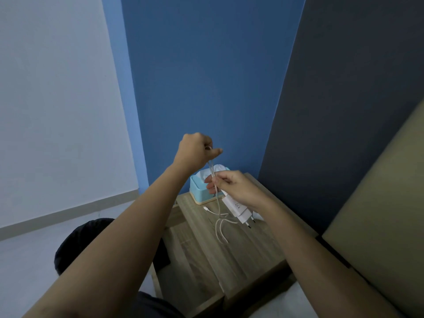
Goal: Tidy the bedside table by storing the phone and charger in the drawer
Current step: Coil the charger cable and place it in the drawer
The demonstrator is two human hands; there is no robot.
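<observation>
Head view is looking down over two bare forearms reaching out above a wooden bedside table [241, 255] that is standing in the corner where a blue wall meets a darker panel. The left hand [195, 149] is raised highest, curled into a loose fist with the thumb sticking out to the right, and it is pinching a doubled length of the white charger cable [212, 173] that is hanging down from between its fingers. Lower and to the right, the right hand [234, 187] is closing its fingertips around the same two strands while also gripping the white charger plug [239, 211], which is jutting out below the palm with its two pins pointing down and to the right. From the right hand the cable is dropping to the table top, where its slack is lying in loose crossing loops, and one small connector end [205, 208] is resting on the wood just in front of a light blue tissue box [200, 191]. That box is sitting at the back left of the table, against the wall, with white tissue poking out of its top, and the right hand's fingers are partly covering it from this angle. A dark-clothed knee [91, 239] is showing to the left of the table, above a pale floor.
</observation>
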